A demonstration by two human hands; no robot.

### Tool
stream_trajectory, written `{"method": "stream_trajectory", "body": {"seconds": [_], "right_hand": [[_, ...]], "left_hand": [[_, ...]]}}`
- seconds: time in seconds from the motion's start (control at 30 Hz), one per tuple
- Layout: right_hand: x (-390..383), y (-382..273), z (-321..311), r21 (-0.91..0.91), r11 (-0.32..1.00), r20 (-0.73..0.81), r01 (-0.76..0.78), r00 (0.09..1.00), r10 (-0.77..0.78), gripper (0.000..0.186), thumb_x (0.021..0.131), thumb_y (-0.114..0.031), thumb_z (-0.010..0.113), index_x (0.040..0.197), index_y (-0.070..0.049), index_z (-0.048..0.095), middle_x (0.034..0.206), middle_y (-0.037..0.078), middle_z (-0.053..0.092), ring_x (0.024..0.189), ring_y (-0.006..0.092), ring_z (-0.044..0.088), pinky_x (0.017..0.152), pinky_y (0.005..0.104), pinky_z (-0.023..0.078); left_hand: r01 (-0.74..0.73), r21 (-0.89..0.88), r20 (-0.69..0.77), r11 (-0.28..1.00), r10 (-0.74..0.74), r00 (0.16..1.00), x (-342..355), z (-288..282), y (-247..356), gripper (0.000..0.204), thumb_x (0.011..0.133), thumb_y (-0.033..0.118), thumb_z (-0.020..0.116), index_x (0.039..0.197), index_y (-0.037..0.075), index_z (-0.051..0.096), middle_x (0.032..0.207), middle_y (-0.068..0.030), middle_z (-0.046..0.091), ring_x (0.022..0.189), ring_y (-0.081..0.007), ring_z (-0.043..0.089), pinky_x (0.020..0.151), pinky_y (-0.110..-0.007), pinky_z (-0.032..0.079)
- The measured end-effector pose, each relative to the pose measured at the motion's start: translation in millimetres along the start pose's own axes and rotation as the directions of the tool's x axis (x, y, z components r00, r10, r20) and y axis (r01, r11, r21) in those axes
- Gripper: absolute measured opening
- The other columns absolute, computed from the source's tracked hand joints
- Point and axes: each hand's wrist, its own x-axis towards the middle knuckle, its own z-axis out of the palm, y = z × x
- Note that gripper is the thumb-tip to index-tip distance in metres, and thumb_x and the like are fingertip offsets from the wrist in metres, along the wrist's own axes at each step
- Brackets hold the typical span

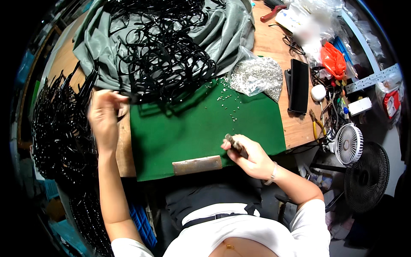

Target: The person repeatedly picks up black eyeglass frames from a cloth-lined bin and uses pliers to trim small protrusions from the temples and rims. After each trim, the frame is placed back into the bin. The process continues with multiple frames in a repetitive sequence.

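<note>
My left hand [105,115] is raised at the left edge of the green mat [180,128], between two masses of black cord. Its fingers are curled but smeared by motion, so what they hold, if anything, does not show. To its right lies a tangled heap of thin black cords [167,64] on grey sheeting [233,30]. On its left hangs a thick bundle of black cords [64,124] with shiny tips. My right hand [252,158] is closed around a short dark metal hand tool [234,143], its exact kind partly hidden, above the mat's near right part.
A clear bag of small silvery pieces [257,77] lies at the mat's far right, with several pieces scattered beside it. Farther right are a black phone [298,85], yellow-handled pliers [317,125] and a small white fan [348,144]. A worn metal plate [197,165] lies at the mat's front edge.
</note>
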Motion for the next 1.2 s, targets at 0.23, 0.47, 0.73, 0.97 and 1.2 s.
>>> {"method": "stream_trajectory", "body": {"seconds": [0.23, 0.47, 0.73, 0.97, 1.2], "right_hand": [[54, -10, -29, -0.557, 0.819, 0.104, 0.138, 0.990, -0.096, 0.020, 0.070, -0.009, 0.057, 0.088, -0.002, 0.052, 0.086, 0.015, 0.054, 0.074, 0.0304, 0.056, 0.065, 0.0360, 0.047], [108, 6, -35, -0.816, 0.576, 0.052, 0.037, 0.999, 0.010, 0.043, 0.074, -0.011, 0.056, 0.113, 0.001, 0.043, 0.118, 0.018, 0.043, 0.094, 0.0331, 0.052, 0.080, 0.0373, 0.045], [35, -15, -43, -0.676, 0.730, 0.211, 0.101, 0.975, 0.061, 0.045, 0.074, -0.014, 0.058, 0.113, 0.002, 0.042, 0.118, 0.018, 0.044, 0.087, 0.0328, 0.056, 0.075, 0.0363, 0.047], [63, 14, -53, -0.605, 0.796, 0.068, -0.031, 0.994, 0.090, 0.017, 0.070, -0.011, 0.059, 0.079, -0.001, 0.049, 0.071, 0.016, 0.053, 0.069, 0.0345, 0.054, 0.063, 0.0399, 0.043], [61, 24, -38, -0.629, 0.776, 0.030, 0.034, 0.999, -0.020, 0.019, 0.063, -0.003, 0.061, 0.079, -0.002, 0.049, 0.073, 0.012, 0.050, 0.071, 0.0307, 0.052, 0.063, 0.0375, 0.042]], "left_hand": [[0.211, -0.681, -0.235, 0.701, -0.482, 0.844, -35, -5, 107, 0.025, 0.092, 0.032, 0.031, 0.094, 0.009, 0.039, 0.063, -0.0054, 0.046, 0.027, -0.0074, 0.028, 0.029, -0.019, 0.029], [0.490, -0.499, -0.108, 0.715, -0.612, 0.783, -113, 37, 105, 0.063, 0.069, 0.002, 0.064, 0.116, -0.003, 0.023, 0.091, -0.0188, 0.056, 0.054, -0.0128, 0.055, 0.053, -0.024, 0.050], [0.479, -0.189, 0.299, 0.857, -0.415, 0.859, -154, 51, 87, 0.094, 0.064, -0.010, 0.065, 0.131, 0.005, 0.002, 0.103, -0.0203, 0.051, 0.067, -0.0079, 0.049, 0.068, -0.017, 0.040], [0.450, -0.355, 0.366, 0.820, -0.321, 0.873, -137, 75, 95, 0.094, 0.065, -0.015, 0.060, 0.131, 0.006, -0.003, 0.110, -0.0256, 0.045, 0.076, -0.0140, 0.056, 0.073, -0.026, 0.047], [0.448, -0.236, 0.229, 0.863, -0.398, 0.888, -147, 70, 97, 0.090, 0.067, -0.016, 0.057, 0.131, 0.005, -0.002, 0.115, -0.0254, 0.043, 0.078, -0.0165, 0.058, 0.074, -0.025, 0.048]]}}
